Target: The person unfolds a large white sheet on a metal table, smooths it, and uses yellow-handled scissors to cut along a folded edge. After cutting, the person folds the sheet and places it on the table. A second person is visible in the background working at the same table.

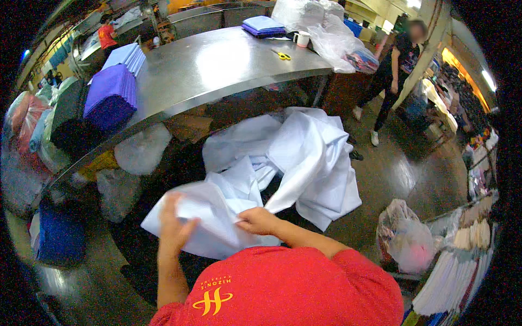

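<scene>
A large crumpled white cloth (312, 157) spreads in front of me, over a dark area below the steel table. My left hand (175, 220), blurred, is at the cloth's near left part, thumb apart from the other fingers; I cannot tell whether it grips. My right hand (255, 220) is closed on a bunched fold of the same cloth, right of my left hand.
The steel table (179, 65) holds folded purple cloths (109, 95), light-blue stacks, yellow scissors (283, 55) and a white mug (301, 38). A co-worker (394, 81) stands at right; another person (107, 33) is at back left. Plastic bags (405, 239) and stacked linens (451, 277) lie at right.
</scene>
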### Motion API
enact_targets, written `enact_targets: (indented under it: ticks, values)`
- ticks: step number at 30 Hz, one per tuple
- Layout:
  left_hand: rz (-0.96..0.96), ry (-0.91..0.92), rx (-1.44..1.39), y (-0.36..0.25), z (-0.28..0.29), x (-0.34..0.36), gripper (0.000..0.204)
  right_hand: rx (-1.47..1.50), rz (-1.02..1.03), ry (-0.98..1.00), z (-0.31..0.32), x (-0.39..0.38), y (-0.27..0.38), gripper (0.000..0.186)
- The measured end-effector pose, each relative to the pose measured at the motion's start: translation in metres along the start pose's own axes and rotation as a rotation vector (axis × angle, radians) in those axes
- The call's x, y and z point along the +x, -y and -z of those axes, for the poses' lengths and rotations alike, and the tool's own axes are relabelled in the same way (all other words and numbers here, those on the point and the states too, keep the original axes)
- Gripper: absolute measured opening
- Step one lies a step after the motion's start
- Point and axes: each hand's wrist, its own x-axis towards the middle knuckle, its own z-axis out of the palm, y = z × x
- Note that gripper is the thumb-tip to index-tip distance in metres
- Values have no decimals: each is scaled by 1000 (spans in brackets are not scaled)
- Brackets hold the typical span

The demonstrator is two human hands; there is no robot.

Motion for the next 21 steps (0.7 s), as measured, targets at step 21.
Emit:
enact_targets:
  ticks: [21]
  values:
    - [-136,-277,-1367,26,104,-105,25,-146,-286,-364,21,1,-36,23]
